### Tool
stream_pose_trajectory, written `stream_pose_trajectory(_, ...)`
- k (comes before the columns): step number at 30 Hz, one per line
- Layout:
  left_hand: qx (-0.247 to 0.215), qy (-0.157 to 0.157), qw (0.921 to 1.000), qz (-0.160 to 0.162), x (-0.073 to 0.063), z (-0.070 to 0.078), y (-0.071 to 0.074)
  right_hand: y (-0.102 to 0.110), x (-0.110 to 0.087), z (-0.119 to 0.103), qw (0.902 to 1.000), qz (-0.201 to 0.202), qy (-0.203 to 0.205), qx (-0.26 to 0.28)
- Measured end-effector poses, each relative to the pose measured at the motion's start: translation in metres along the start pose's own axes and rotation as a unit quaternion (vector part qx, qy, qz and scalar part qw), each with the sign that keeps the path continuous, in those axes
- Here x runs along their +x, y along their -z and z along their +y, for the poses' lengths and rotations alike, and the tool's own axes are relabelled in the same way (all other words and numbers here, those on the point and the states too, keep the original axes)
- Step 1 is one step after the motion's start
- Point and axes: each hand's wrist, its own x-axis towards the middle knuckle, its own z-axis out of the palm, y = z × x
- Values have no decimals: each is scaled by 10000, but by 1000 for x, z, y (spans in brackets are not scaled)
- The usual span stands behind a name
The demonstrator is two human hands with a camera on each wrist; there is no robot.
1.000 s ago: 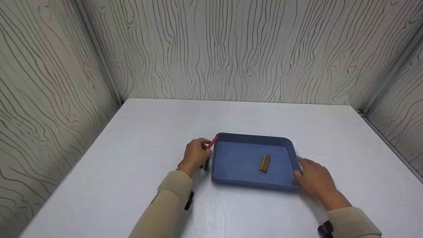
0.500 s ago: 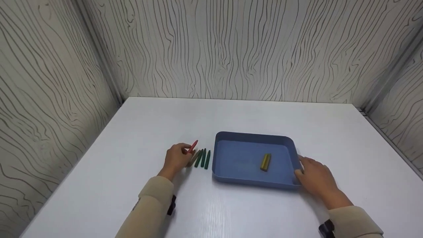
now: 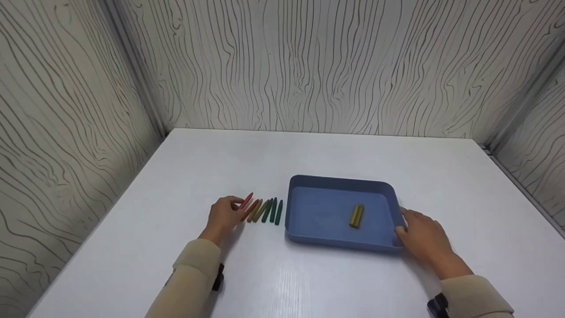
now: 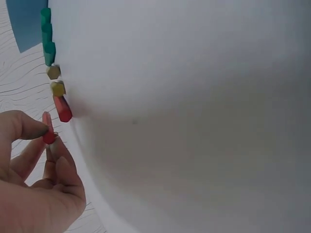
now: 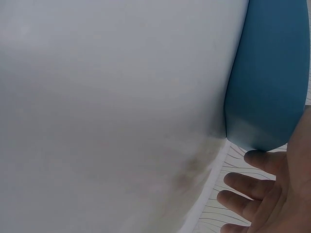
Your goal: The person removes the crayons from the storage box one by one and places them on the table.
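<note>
Between thumb and fingertips, my left hand [image 3: 224,215] pinches a red crayon [image 4: 48,131], its tip pointing up and away. Beside that hand a second red crayon [image 4: 62,108] lies at the left end of a row on the table. Two yellowish-brown crayons [image 3: 258,211] and three green crayons [image 3: 273,211] continue the row rightwards to a blue tray [image 3: 318,242]. My right hand [image 3: 424,236] holds the tray's right side, thumb over the rim and fingers along the outer wall. Inside the tray lie two olive-yellow crayons [image 3: 356,216] side by side.
The white table [image 3: 309,282] carries the tray and the crayon row. Wood-grain patterned panels [image 3: 300,66] rise behind it and at both sides. A dark wrist device [image 3: 438,304] sits under the right sleeve.
My left hand, with the red crayon, has moved left from the tray's far left corner to the row's left end, uncovering the other crayons. My right hand stays at the tray.
</note>
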Motion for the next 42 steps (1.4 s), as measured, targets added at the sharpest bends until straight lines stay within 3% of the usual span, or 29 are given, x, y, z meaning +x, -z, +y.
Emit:
stream_pose_trajectory(12, 214, 79, 9996, -164, -3, -3, 3, 1, 0, -1, 10000, -7, -38, 79)
stream_pose_trajectory(27, 417, 252, 9988, 10, -4, -1, 1, 0, -1, -2, 9998, 72, -73, 175)
stream_pose_trajectory(35, 1081, 181, 9927, 506, -5, 0, 1, 0, -1, -2, 9998, 96, -34, 165)
stream_pose_trajectory(42, 1478, 138, 9876, 504, -1, 0, 6, 0, 0, -1, 9998, 88, -42, 157)
